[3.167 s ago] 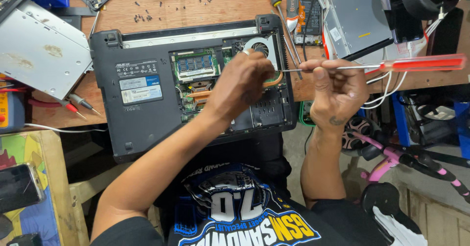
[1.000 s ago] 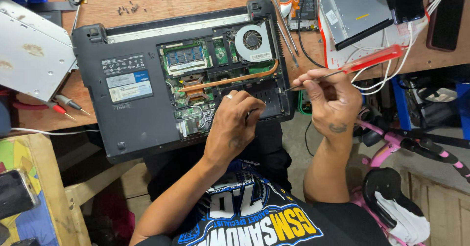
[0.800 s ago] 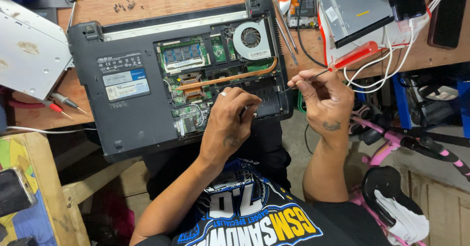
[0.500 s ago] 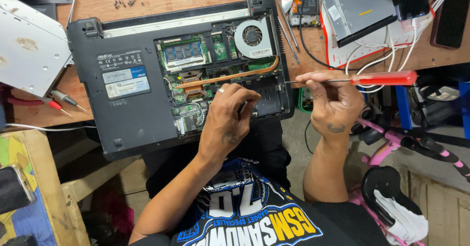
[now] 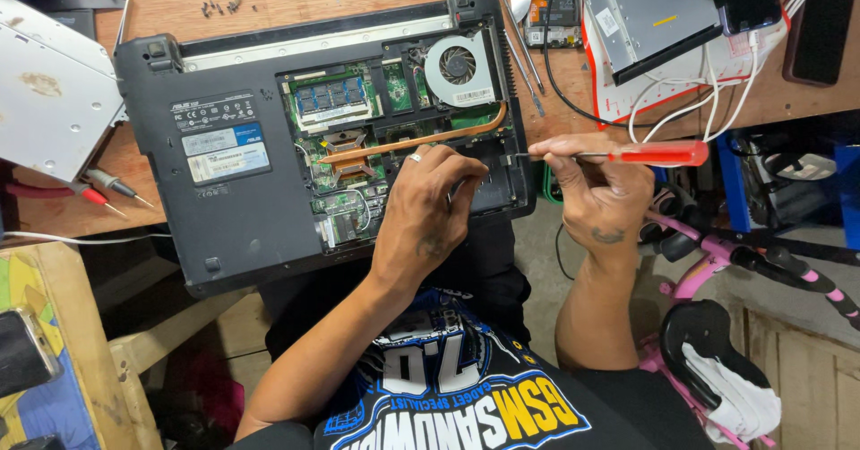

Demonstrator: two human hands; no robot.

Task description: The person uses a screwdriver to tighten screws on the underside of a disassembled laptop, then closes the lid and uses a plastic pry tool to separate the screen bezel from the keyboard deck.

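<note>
A black laptop (image 5: 224,208) lies upside down with its bottom cover off, showing the circuit board, a round fan (image 5: 459,67) and a copper heat pipe (image 5: 421,141). My left hand (image 5: 425,208) rests curled on the open bay near the laptop's right front corner, fingertips touching the inner parts. My right hand (image 5: 596,190) holds a red-handled screwdriver (image 5: 658,154) level, with its thin shaft pointing left toward the laptop's right edge.
A silver drive (image 5: 54,101) lies at the left, red probes (image 5: 98,190) beside it. Loose screws (image 5: 219,4) dot the wooden bench behind. A grey optical drive (image 5: 658,16), white cables and more screwdrivers (image 5: 520,29) crowd the right. A pink stroller frame (image 5: 735,262) stands below.
My left hand slid from the fan area down to the laptop's front right bay. The screwdriver dipped, then levelled out pointing at the laptop's right edge.
</note>
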